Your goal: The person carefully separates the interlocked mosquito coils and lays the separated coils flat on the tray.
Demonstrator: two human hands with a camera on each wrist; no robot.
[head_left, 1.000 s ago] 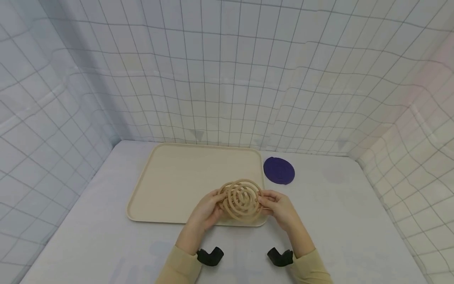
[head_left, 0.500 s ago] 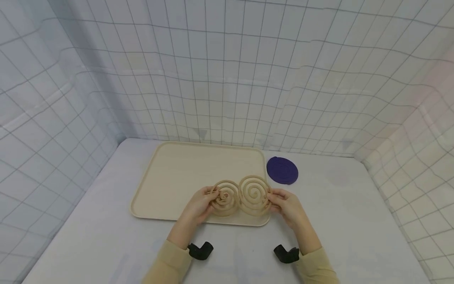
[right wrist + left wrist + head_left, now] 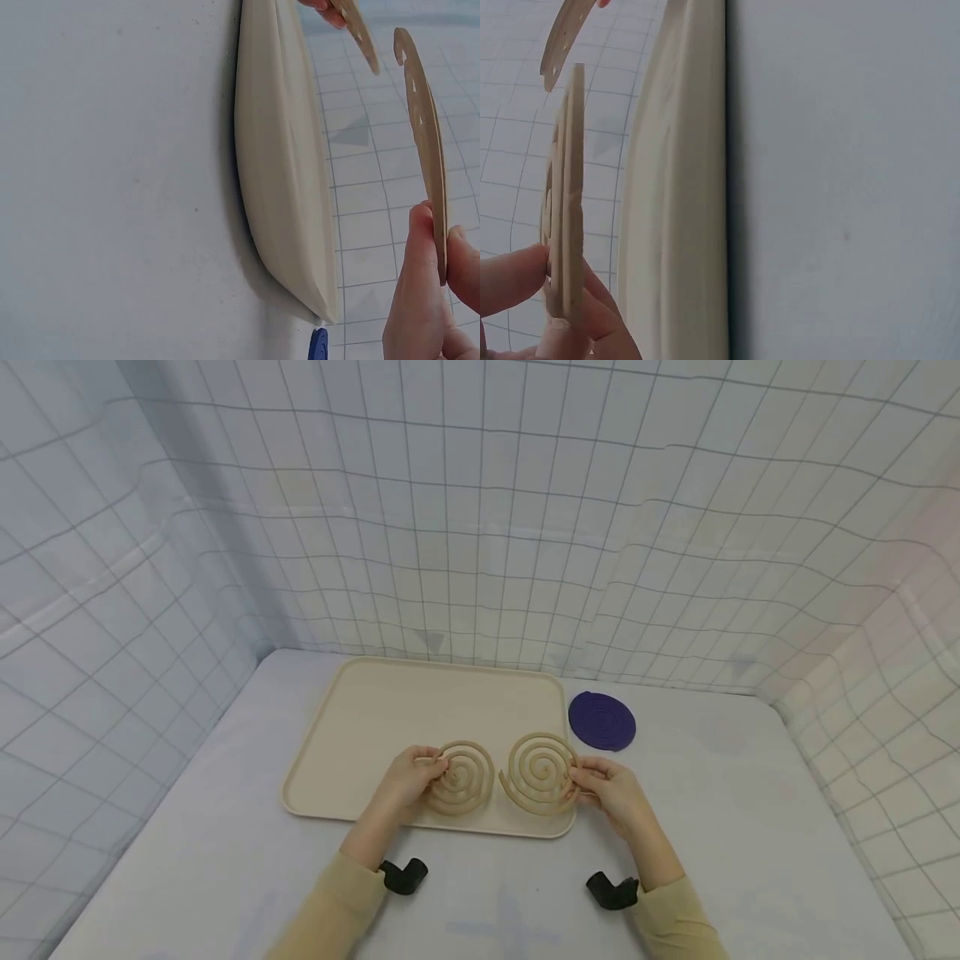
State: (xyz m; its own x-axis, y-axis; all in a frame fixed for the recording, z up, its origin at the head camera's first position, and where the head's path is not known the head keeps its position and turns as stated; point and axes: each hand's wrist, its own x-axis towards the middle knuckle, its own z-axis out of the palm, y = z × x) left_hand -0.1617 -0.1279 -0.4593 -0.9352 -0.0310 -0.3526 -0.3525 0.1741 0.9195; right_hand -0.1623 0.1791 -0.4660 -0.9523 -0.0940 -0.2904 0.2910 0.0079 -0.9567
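In the head view, two tan spiral mosquito coils are held up apart over the near right part of a beige tray (image 3: 397, 710). My left hand (image 3: 405, 778) pinches the left mosquito coil (image 3: 453, 777) at its left edge, thumb in front. By its right edge, the right mosquito coil (image 3: 545, 769) is pinched in my right hand (image 3: 611, 789). Edge-on in the left wrist view, the left coil (image 3: 574, 187) stands between thumb and fingers. The right wrist view shows the right coil (image 3: 426, 135) as a thin upright profile above the fingertips.
A flat dark purple spiral disc (image 3: 602, 721) lies on the white table (image 3: 720, 827), just right of the tray's far right corner. Grid-patterned white sheeting (image 3: 480, 527) encloses the back and sides. A black wrist mount (image 3: 405, 877) sits on each wrist.
The two coils overlapped a second ago, then sat side by side, and now have a gap between them. My left hand has moved left with its coil; the right moved slightly right.
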